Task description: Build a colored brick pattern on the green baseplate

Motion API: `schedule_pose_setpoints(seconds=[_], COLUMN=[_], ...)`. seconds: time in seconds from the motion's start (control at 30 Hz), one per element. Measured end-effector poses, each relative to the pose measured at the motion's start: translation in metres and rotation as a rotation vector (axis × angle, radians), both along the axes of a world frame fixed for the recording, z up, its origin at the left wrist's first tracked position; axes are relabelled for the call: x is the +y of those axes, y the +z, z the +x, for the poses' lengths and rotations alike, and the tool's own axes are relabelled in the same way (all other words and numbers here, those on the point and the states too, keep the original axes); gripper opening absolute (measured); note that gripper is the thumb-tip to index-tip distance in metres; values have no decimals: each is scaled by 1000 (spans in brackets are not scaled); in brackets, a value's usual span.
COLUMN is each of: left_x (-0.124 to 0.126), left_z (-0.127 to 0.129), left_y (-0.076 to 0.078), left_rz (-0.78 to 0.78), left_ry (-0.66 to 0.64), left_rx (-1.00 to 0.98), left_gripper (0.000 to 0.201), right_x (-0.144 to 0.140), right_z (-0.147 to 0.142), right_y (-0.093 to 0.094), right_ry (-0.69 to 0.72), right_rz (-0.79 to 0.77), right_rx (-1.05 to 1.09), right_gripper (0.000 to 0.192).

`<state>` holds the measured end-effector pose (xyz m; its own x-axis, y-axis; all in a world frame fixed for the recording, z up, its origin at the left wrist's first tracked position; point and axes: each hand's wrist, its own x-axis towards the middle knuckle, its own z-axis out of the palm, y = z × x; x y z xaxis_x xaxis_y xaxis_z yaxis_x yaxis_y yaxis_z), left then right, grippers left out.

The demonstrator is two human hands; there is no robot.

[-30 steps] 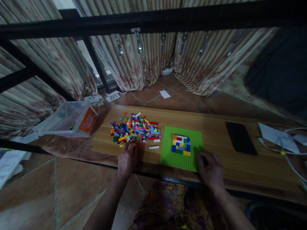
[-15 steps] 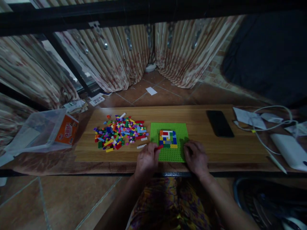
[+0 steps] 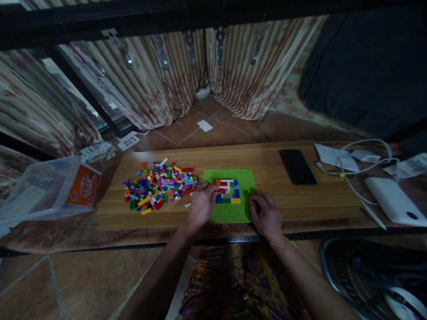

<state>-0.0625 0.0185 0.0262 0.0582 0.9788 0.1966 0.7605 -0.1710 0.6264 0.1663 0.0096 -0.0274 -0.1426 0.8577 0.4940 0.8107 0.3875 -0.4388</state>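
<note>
A green studded baseplate (image 3: 230, 216) lies on the wooden board. Near its middle sits a square patch of toy bricks (image 3: 228, 195) in blue, white, red, green, yellow and other colours. My left hand (image 3: 202, 205) reaches over the plate's left edge, thumb and fingers pinched on a small red brick (image 3: 220, 190). That brick is at the patch's left side; whether it touches the bricks below cannot be made out. At the plate's right edge rests my right hand (image 3: 266, 214), fingers curled against the edge.
Left of the plate is a pile of loose bricks (image 3: 160, 184). A clear plastic bin (image 3: 43, 186) with an orange label stands at far left. To the right are a black phone (image 3: 298, 166), a white cable (image 3: 355, 191), papers (image 3: 335, 158) and a white power bank (image 3: 395, 200).
My left hand has moved forward with the red brick, from the patch's lower left corner up to its left side. My right hand stays at the plate's edge. The view has shifted slightly.
</note>
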Motion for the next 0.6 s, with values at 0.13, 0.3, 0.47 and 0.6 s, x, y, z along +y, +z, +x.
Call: schedule_pose_setpoints(seconds=[0.13,0.3,0.47,0.6], left_x=[6,7,6,-1], left_z=[2,4,3,1], left_y=[-6,-9,-10,-9], left_rz=[4,-20,-26,-22], left_ry=[-2,26,36,46], left_rx=[-31,-24,-30,-67], left_gripper=[16,17,16,14], right_x=[0,0,0,0], right_z=[0,0,0,0], right_y=[0,1,0,0], right_ry=[1,-2,-1,-4], right_rz=[-10,-1,-5,-6], right_rx=[-10,-8,-7,-19], right_gripper=[13,14,13,14])
